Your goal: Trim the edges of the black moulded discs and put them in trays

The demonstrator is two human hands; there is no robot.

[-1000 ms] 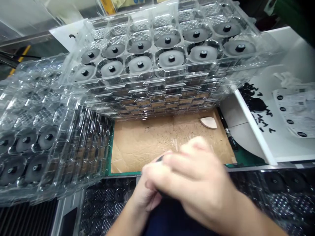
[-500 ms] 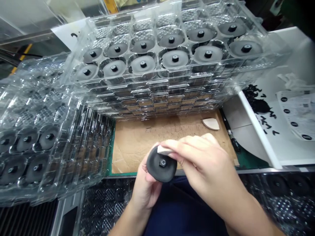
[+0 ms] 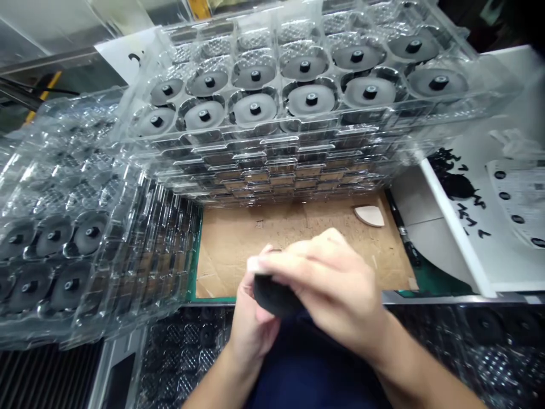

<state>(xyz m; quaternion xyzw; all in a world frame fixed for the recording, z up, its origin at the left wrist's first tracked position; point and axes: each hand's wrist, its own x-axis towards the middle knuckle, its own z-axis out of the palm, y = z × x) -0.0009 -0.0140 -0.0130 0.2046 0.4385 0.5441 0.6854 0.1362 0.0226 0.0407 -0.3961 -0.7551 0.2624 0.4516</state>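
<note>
Two hands meet over the front edge of the cardboard sheet (image 3: 238, 250): the left hand (image 3: 251, 329) cups a black disc (image 3: 272, 296) from below with fingers curled round it, and the right hand (image 3: 336, 289) lies across its top, fingers closed on it. Stacked clear trays (image 3: 272, 153) of grey discs stand behind. The printed sheet (image 3: 522, 199) on the right is too blurred to read.

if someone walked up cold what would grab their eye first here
Most striking is the tall stack of clear trays at the back, its top layer filled with grey discs. Another clear stack of trays stands at the left. Near the front, both hands meet over a brown cardboard sheet: the left hand and the right hand hold one dark disc between them.
</note>
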